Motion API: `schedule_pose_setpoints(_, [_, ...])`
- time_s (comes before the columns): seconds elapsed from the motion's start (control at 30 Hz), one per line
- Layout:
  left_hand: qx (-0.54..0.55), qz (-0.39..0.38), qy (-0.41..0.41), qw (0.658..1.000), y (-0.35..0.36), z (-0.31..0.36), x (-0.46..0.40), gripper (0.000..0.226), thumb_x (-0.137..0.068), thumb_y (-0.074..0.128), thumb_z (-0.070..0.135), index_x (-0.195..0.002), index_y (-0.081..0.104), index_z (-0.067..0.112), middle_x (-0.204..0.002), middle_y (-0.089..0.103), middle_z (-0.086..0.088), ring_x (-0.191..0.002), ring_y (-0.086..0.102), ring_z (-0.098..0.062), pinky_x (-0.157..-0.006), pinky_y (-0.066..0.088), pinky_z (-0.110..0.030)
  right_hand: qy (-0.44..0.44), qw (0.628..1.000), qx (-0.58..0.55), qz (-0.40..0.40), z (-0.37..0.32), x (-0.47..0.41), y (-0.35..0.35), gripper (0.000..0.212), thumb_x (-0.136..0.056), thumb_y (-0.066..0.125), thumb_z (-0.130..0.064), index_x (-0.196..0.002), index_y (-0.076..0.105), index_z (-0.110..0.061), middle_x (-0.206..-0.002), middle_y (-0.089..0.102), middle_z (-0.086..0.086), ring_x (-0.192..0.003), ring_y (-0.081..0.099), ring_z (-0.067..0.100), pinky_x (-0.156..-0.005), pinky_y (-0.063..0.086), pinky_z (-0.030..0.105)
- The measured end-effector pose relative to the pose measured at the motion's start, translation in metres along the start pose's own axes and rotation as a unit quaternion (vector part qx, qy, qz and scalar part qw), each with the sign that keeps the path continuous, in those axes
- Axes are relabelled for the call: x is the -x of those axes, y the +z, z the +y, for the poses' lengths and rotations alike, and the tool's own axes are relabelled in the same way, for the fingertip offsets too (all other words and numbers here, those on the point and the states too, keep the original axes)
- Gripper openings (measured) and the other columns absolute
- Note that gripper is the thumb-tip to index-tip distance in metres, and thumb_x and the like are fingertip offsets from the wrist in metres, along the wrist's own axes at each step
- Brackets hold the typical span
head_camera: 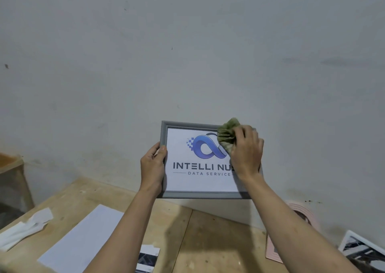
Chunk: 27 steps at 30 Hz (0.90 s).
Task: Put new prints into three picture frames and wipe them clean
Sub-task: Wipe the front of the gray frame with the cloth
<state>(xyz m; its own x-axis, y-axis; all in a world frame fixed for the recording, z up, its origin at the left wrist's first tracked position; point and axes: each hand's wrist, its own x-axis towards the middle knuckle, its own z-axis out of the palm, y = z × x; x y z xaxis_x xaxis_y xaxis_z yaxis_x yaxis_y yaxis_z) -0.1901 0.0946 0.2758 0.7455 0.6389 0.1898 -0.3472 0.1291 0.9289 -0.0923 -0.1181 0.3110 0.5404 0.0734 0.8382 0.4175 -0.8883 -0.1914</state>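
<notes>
Bottom of pic: wood table [198, 237], white paper sheet [83, 237] lower left, crumpled plastic wrap [25, 229] far left, pink frame [275, 252] + b/w photo frame [362, 249] lower right. Centre: grey frame [200, 195] w/ logo print [200, 158], held upright above table. Left hand [153, 168] grips frame's left edge. Right hand [246, 153] closed on green cloth [227, 135], pressed to glass, upper right of frame. Behind: plain grey wall [187, 53].

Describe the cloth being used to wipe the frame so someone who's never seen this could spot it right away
Look at the plain grey wall above the wooden table, where a grey picture frame with a blue logo print is held up. At its upper right corner, the right hand presses a bunched cloth against the glass. It is the only olive-green, crumpled thing in view.
</notes>
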Motion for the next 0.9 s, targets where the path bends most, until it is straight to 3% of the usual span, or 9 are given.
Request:
schedule_pose_setpoints(0.07, [0.008,0.000,-0.006,1.000,0.001,0.001,0.001,0.022,-0.100,0.056,0.018,-0.119,0.068,0.017,-0.089,0.076,0.006,-0.065,0.070,-0.003,-0.055,0.053,-0.018,0.003,1.000,-0.005,-0.027,0.000,0.009,0.012,0.038,-0.088,0.046,-0.023,-0.123,0.056,-0.015,-0.130,0.055,0.006,-0.112,0.053,0.031,-0.085,0.039,0.042])
schedule_pose_setpoints(0.2, [0.000,-0.027,0.005,1.000,0.007,0.002,0.003,0.026,-0.101,0.053,0.015,-0.093,0.072,0.031,-0.079,0.077,0.014,-0.066,0.068,-0.004,-0.060,0.055,-0.019,0.065,0.993,-0.012,-0.093,-0.006,0.020,0.021,0.074,-0.091,0.042,-0.062,-0.151,0.019,-0.026,-0.160,0.016,0.005,-0.136,0.023,0.027,-0.106,0.020,0.041])
schedule_pose_setpoints(0.27, [-0.002,-0.039,0.010,0.999,0.010,0.001,0.003,0.029,-0.102,0.053,0.014,-0.091,0.071,0.033,-0.080,0.077,0.015,-0.067,0.068,-0.002,-0.062,0.055,-0.018,0.112,0.989,-0.017,-0.099,-0.007,0.014,0.024,0.074,-0.093,0.043,-0.057,-0.153,0.013,-0.026,-0.161,0.012,0.007,-0.134,0.025,0.032,-0.106,0.023,0.045])
schedule_pose_setpoints(0.33, [0.002,-0.043,0.010,0.999,0.014,0.000,0.006,0.029,-0.102,0.052,0.013,-0.093,0.072,0.032,-0.081,0.077,0.014,-0.067,0.069,-0.002,-0.061,0.055,-0.018,0.119,0.987,-0.028,-0.100,-0.010,0.009,0.028,0.064,-0.096,0.048,-0.039,-0.152,0.021,-0.026,-0.161,0.016,0.004,-0.135,0.028,0.034,-0.106,0.027,0.049])
schedule_pose_setpoints(0.4, [0.004,-0.051,0.010,0.999,0.021,0.000,0.008,0.027,-0.103,0.051,0.013,-0.096,0.073,0.027,-0.082,0.077,0.011,-0.067,0.069,-0.004,-0.059,0.055,-0.019,0.069,0.991,-0.061,-0.093,-0.021,0.008,0.031,0.058,-0.095,0.049,-0.025,-0.150,0.029,-0.029,-0.160,0.020,-0.001,-0.139,0.025,0.030,-0.107,0.028,0.051])
schedule_pose_setpoints(0.5, [0.012,-0.072,0.006,0.997,0.031,0.005,0.007,0.023,-0.102,0.053,0.014,-0.104,0.075,0.018,-0.085,0.078,0.002,-0.069,0.070,-0.013,-0.058,0.055,-0.025,-0.064,0.986,-0.118,-0.101,-0.053,-0.003,0.030,0.053,-0.092,0.043,-0.025,-0.145,0.041,-0.031,-0.157,0.029,-0.004,-0.143,0.024,0.028,-0.110,0.021,0.047])
schedule_pose_setpoints(0.67, [0.123,-0.053,-0.064,0.989,0.029,0.017,-0.002,0.029,-0.095,0.055,0.030,-0.094,0.076,0.011,-0.089,0.074,-0.011,-0.081,0.068,-0.029,-0.070,0.054,-0.036,-0.225,0.933,-0.208,-0.188,-0.090,-0.002,0.024,0.050,-0.091,0.040,-0.022,-0.139,0.049,-0.028,-0.153,0.037,-0.004,-0.146,0.022,0.022,-0.117,0.004,0.045])
schedule_pose_setpoints(0.83, [0.103,-0.073,-0.108,0.986,0.011,0.031,-0.024,0.032,-0.090,0.064,0.029,-0.104,0.069,0.001,-0.101,0.070,-0.021,-0.091,0.066,-0.033,-0.085,0.053,-0.042,-0.266,0.870,-0.304,-0.282,-0.094,0.038,0.010,0.042,-0.098,0.041,-0.019,-0.138,0.050,-0.012,-0.148,0.045,0.001,-0.142,0.032,0.013,-0.119,0.010,0.038])
schedule_pose_setpoints(0.9, [0.078,-0.058,-0.102,0.990,0.008,0.031,-0.025,0.024,-0.091,0.063,0.024,-0.099,0.068,0.002,-0.096,0.070,-0.021,-0.084,0.067,-0.031,-0.079,0.054,-0.041,-0.242,0.855,-0.335,-0.313,-0.094,0.051,-0.002,0.038,-0.100,0.044,-0.014,-0.136,0.051,-0.008,-0.142,0.052,0.005,-0.135,0.036,0.008,-0.118,0.009,0.023])
